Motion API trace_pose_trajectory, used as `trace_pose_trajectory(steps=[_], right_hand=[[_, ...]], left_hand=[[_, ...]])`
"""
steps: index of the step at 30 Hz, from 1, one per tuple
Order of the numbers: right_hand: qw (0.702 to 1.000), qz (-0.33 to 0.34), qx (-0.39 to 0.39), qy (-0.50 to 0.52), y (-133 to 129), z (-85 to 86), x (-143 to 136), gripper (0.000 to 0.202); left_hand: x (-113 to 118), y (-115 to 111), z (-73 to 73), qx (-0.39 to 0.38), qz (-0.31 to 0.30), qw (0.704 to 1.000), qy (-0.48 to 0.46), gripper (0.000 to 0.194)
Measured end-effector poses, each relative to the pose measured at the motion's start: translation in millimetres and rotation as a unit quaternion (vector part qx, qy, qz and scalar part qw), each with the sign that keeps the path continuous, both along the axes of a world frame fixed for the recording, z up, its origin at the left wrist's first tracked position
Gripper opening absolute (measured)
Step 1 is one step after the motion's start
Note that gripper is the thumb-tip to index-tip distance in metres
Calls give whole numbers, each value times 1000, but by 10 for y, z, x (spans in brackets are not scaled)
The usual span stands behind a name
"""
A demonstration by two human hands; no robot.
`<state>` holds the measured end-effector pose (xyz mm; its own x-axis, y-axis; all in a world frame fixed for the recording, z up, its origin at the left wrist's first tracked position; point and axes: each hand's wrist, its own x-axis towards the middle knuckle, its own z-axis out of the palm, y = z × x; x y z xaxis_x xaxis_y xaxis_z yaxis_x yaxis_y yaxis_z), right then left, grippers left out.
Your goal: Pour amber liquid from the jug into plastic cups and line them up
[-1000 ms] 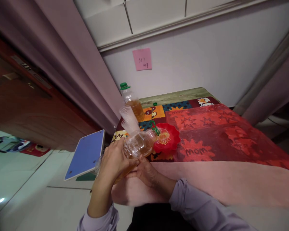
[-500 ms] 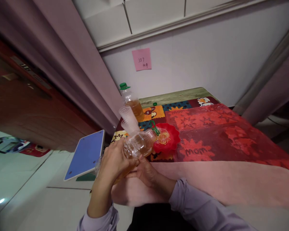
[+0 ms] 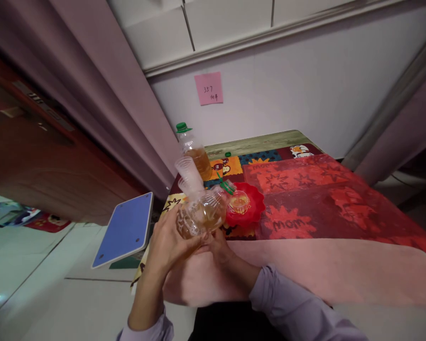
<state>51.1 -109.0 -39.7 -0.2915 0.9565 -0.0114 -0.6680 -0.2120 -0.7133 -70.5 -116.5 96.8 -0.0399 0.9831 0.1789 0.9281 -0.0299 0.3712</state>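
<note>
A clear plastic bottle [image 3: 203, 214] of amber liquid lies tilted between my hands, its neck with a green ring handle [image 3: 228, 187] pointing right. My left hand [image 3: 170, 237] is wrapped around the bottle's lower left side. Under its body, my right hand [image 3: 217, 247] grips from below, with the fingers partly hidden. Just right of the neck, a clear cup [image 3: 239, 201] with amber liquid sits in a red scalloped dish [image 3: 256, 206]. Behind the bottle leans a stack of clear plastic cups [image 3: 189, 173].
A second bottle [image 3: 200, 161] with a green cap stands at the back left. Near it lies a small green cap [image 3: 227, 154]. Red plastic [image 3: 305, 199] covers the table's right part, with a pink mat [image 3: 305, 260] in front. A blue board [image 3: 124, 229] is at left.
The bottle's neck has risen slightly away from the cup, and its body has shifted a little left. The green handle has swung up. Both hands stay on the bottle.
</note>
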Motion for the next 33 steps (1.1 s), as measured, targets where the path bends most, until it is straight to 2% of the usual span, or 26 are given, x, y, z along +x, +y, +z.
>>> trace_pose_trajectory(steps=[4, 9, 13, 16, 20, 22, 26, 29, 33], right_hand=[[995, -37, 87, -43, 79, -38, 3, 83], [988, 18, 126, -89, 72, -211, -25, 94], [976, 48, 179, -117, 49, -207, 9, 101], [975, 30, 198, -92, 42, -187, 16, 95], [981, -62, 140, -116, 9, -198, 83, 67], [977, -90, 131, -142, -23, -170, 208, 51], [951, -113, 177, -227, -52, -1, 670, 31], [910, -173, 207, -314, 27, 148, 1106, 28], [843, -253, 219, -421, 269, 284, 1583, 31]], left_hand=[[-137, -132, -243, 48, 18, 994, -94, 108], [-328, -293, -458, 131, 39, 978, -155, 111], [-458, -356, -555, 147, 78, 964, -208, 103], [-516, -381, -590, 155, 110, 956, -226, 97], [-572, -410, -628, 169, 151, 942, -247, 98], [-608, -425, -665, 177, 169, 932, -268, 97], [-697, -463, -792, 211, 167, 901, -341, 89], [-752, -506, -904, 247, 177, 873, -382, 87], [-783, -553, -1012, 268, 196, 856, -396, 84]])
